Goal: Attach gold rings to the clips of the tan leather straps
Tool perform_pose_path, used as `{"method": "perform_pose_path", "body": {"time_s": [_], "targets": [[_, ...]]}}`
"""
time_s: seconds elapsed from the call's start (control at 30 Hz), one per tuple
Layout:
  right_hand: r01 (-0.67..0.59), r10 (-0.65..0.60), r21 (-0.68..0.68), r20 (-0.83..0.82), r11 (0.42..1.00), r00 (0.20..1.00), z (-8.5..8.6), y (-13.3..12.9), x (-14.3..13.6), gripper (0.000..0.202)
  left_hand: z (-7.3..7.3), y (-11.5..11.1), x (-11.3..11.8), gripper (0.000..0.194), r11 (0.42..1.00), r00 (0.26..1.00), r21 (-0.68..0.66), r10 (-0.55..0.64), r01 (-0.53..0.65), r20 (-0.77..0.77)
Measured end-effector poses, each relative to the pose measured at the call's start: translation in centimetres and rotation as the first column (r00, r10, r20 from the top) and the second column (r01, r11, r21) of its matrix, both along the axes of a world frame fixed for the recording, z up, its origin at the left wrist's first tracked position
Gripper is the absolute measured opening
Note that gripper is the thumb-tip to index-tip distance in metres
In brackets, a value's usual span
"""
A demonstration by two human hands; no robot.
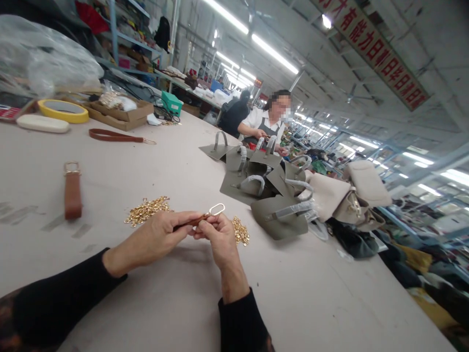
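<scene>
My left hand (156,237) and my right hand (216,235) meet over the pale table (311,293), both pinching a thin brown leather strap (192,221). A gold oval ring (217,209) sticks out of the strap's far end, just above my right fingers. One pile of small gold metal fittings (146,210) lies behind my left hand, and a second gold pile (241,231) lies right of my right hand. Both sleeves are black.
A short brown strap with buckle (72,189) and a long brown strap (117,137) lie at left. Yellow tape roll (63,110) and cardboard trays (120,111) stand far left. Grey bag pieces (256,188) and beige bags (351,193) are piled at right. A co-worker (267,124) sits across.
</scene>
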State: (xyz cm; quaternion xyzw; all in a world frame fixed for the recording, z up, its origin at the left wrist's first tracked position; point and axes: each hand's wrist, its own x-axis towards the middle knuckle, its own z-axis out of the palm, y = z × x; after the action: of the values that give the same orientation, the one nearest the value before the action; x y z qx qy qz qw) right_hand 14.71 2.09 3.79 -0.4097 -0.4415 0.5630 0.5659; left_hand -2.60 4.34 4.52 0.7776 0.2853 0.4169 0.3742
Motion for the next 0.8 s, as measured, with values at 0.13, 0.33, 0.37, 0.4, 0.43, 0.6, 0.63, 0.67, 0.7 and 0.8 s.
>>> {"method": "perform_pose_path", "body": {"time_s": [0.13,0.33,0.37,0.4,0.43,0.6,0.63,0.67,0.7,0.8], "targets": [[0.041,-0.046,0.081,0.057,0.996,0.997,0.2,-0.2,-0.4,0.032,-0.1,-0.3,0.2,0.025,0.999,0.999,-0.008,0.032,-0.032,0.01],[0.108,-0.153,0.165,0.291,0.98,0.945,1.4,-0.4,1.0,0.03,-0.2,-0.7,1.4,0.057,0.88,0.986,-0.466,-0.011,0.09,0.168],[0.139,-0.187,0.161,0.34,0.977,0.922,1.5,-0.5,1.8,0.032,-0.1,-0.7,1.5,0.061,0.871,0.989,-0.485,0.0,0.073,0.148],[0.185,-0.235,0.161,0.389,0.969,0.891,1.6,-0.6,2.8,0.036,0.1,-0.6,1.4,0.063,0.868,0.993,-0.494,0.017,0.045,0.12],[0.238,-0.288,0.167,0.438,0.957,0.851,1.5,-0.8,3.9,0.038,0.3,-0.5,1.4,0.062,0.867,0.995,-0.499,0.036,0.015,0.092],[0.299,-0.312,0.144,0.694,0.943,0.648,-0.2,-2.2,8.0,0.036,1.2,0.1,0.4,0.042,0.881,0.988,-0.467,0.129,-0.077,0.08],[0.282,-0.305,0.16,0.732,0.946,0.609,-0.6,-2.5,8.2,0.032,1.3,0.2,0.3,0.044,0.881,0.987,-0.468,0.131,-0.073,0.093],[0.257,-0.305,0.188,0.764,0.948,0.568,-1.0,-2.6,8.1,0.027,1.4,0.2,0.2,0.045,0.876,0.986,-0.478,0.129,-0.063,0.108],[0.224,-0.311,0.223,0.791,0.949,0.527,-1.4,-2.6,7.9,0.023,1.4,0.2,0.2,0.045,0.864,0.985,-0.5,0.126,-0.049,0.121],[0.112,-0.333,0.314,0.858,0.943,0.391,-2.0,-2.3,6.6,0.022,1.1,0.1,0.3,0.048,0.825,0.984,-0.565,0.103,-0.002,0.147]]}}
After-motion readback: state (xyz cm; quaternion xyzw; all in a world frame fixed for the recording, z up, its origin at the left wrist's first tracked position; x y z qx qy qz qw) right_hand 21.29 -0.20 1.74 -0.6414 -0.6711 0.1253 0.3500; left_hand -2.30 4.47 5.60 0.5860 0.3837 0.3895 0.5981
